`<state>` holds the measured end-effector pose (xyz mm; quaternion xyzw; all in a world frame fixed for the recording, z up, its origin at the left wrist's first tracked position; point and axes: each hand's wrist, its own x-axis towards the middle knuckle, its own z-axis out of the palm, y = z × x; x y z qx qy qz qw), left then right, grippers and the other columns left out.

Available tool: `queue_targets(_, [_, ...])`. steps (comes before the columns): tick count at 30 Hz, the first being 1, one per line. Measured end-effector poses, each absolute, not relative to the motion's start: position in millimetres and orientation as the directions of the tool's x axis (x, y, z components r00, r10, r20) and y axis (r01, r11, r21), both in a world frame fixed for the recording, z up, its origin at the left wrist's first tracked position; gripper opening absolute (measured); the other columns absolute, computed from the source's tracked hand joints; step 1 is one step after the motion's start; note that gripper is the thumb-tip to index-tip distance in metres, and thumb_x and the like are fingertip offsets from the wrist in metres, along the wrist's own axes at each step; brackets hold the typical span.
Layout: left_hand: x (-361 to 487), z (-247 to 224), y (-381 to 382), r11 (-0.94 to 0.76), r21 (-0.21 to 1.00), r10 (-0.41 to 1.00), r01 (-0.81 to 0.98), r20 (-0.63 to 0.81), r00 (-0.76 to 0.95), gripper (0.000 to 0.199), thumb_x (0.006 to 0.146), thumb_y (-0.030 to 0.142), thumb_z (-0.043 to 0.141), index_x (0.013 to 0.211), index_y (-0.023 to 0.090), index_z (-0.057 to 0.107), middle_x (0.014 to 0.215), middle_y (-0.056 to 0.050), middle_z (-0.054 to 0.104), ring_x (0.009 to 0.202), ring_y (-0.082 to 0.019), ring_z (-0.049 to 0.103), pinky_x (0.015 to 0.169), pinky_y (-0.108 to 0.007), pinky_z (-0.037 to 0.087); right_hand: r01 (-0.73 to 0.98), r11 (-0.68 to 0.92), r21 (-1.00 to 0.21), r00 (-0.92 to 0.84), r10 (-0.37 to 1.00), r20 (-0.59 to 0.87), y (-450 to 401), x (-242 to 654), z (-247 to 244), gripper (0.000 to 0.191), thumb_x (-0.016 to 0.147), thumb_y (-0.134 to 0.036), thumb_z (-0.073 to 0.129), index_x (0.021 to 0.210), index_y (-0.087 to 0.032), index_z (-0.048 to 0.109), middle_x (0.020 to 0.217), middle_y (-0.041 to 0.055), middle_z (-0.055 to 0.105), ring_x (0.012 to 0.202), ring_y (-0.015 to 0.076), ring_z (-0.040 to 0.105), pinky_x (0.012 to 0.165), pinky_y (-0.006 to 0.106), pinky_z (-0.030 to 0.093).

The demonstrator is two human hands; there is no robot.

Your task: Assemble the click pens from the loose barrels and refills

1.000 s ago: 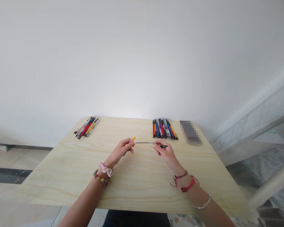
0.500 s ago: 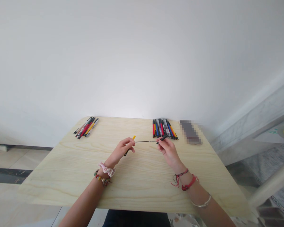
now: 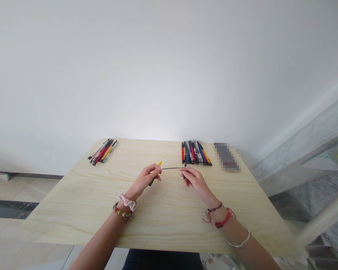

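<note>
My left hand (image 3: 150,176) is closed around a pen barrel (image 3: 160,163), its yellow end pointing up and a black end showing below the fingers. A thin dark pen refill (image 3: 170,168) stretches level between my two hands above the table. Its left tip meets the fingertips of my left hand. My right hand (image 3: 193,179) pinches the refill's other end, and in the same fingers is a small black pen part (image 3: 185,164), held roughly upright. The fingers hide much of the part.
A row of several coloured pens (image 3: 195,153) lies at the table's back right, near a blurred dark flat object (image 3: 228,157). A smaller bunch of pens (image 3: 103,152) is at the back left. The wooden table (image 3: 157,217) meets a white wall (image 3: 157,75).
My right hand has shifted slightly left and its fingers have turned. The black part in it went from slanted to nearly upright. My left hand has barely moved.
</note>
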<state>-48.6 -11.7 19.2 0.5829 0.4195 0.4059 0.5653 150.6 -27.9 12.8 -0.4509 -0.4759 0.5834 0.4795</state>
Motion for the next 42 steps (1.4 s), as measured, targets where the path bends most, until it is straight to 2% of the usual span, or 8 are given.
queue_targets(6, [-42.7,18.0,-14.1,-0.03,0.997,0.948,0.073,0.005,0.32,0.023,0.072,0.039,0.049,0.068,0.016,0.049,0.071,0.002,0.048,0.055,-0.007,0.052,0.061,-0.022,0.039,-0.171,-0.013,-0.985,-0.031,1.0,-0.007,-27.8,145.9,11.6,0.022,0.061,-0.031,0.063,0.077,-0.017,0.061,0.049,-0.0051,0.046,0.041,0.0059,0.04,0.038,0.02,0.028])
queue_targets(14, [-38.0,17.2,-16.1,-0.048,0.994,0.942,0.096,0.013,0.335,0.025,0.07,0.041,0.051,0.068,0.017,0.051,0.068,0.002,0.05,0.054,-0.008,0.053,0.059,-0.022,0.041,-0.25,0.062,-0.966,0.114,0.993,0.034,-26.0,147.7,9.5,0.022,0.059,-0.035,0.065,0.071,-0.018,0.058,0.056,-0.0032,0.052,0.041,0.0056,0.04,0.038,0.021,0.03])
queue_targets(18, [-37.1,17.0,-16.6,-0.054,0.991,0.94,0.119,0.01,0.341,0.027,0.07,0.043,0.051,0.069,0.016,0.052,0.069,0.001,0.052,0.055,-0.009,0.053,0.06,-0.023,0.042,-0.296,0.068,-0.953,0.11,0.993,0.037,-26.7,146.1,11.2,0.021,0.061,-0.035,0.065,0.071,-0.019,0.057,0.054,-0.0024,0.054,0.048,0.0092,0.049,0.042,0.021,0.035])
queue_targets(22, [-35.8,16.2,-17.1,-0.063,0.992,0.933,0.112,0.019,0.359,0.025,0.07,0.041,0.052,0.069,0.016,0.053,0.07,0.0,0.053,0.054,-0.009,0.053,0.059,-0.023,0.042,-0.385,0.036,-0.922,0.093,0.996,0.0,-28.6,143.5,13.4,0.021,0.057,-0.03,0.068,0.07,-0.019,0.056,0.066,0.0005,0.061,0.065,0.0149,0.059,0.05,0.024,0.042])
queue_targets(27, [-36.4,15.1,-16.3,-0.054,0.993,0.931,0.109,0.011,0.365,0.024,0.07,0.04,0.052,0.07,0.016,0.053,0.072,0.0,0.054,0.054,-0.009,0.053,0.059,-0.023,0.042,-0.435,0.025,-0.9,0.132,0.991,-0.036,-26.5,147.9,14.2,0.017,0.055,-0.024,0.07,0.066,-0.019,0.057,0.058,-0.0019,0.059,0.062,0.0137,0.059,0.05,0.022,0.041])
queue_targets(33, [-41.0,15.1,-13.7,-0.044,0.994,0.952,0.103,0.011,0.306,0.026,0.069,0.042,0.053,0.07,0.016,0.053,0.076,-0.002,0.056,0.055,-0.009,0.053,0.059,-0.023,0.042,-0.362,0.102,-0.926,0.238,0.971,0.014,-21.6,158.1,16.2,0.017,0.056,-0.026,0.069,0.066,-0.019,0.057,0.053,-0.0025,0.057,0.057,0.0126,0.057,0.047,0.023,0.04])
queue_targets(37, [-42.8,14.3,-12.2,-0.04,0.993,0.963,0.113,0.009,0.268,0.027,0.067,0.043,0.055,0.07,0.016,0.053,0.08,-0.002,0.057,0.054,-0.008,0.052,0.058,-0.023,0.043,-0.269,0.106,-0.957,0.219,0.975,0.046,-22.0,156.2,13.2,0.018,0.057,-0.029,0.067,0.068,-0.018,0.057,0.054,-0.0004,0.059,0.051,0.0115,0.054,0.046,0.023,0.039])
queue_targets(42, [-46.4,13.0,-8.8,-0.052,0.992,0.975,0.116,0.025,0.221,0.027,0.066,0.043,0.055,0.071,0.017,0.054,0.08,-0.002,0.057,0.055,-0.009,0.053,0.059,-0.024,0.044,-0.175,0.073,-0.982,0.193,0.98,0.039,-17.8,144.0,6.2,0.019,0.055,-0.028,0.068,0.068,-0.018,0.058,0.055,-0.0003,0.059,0.054,0.0136,0.056,0.044,0.023,0.039])
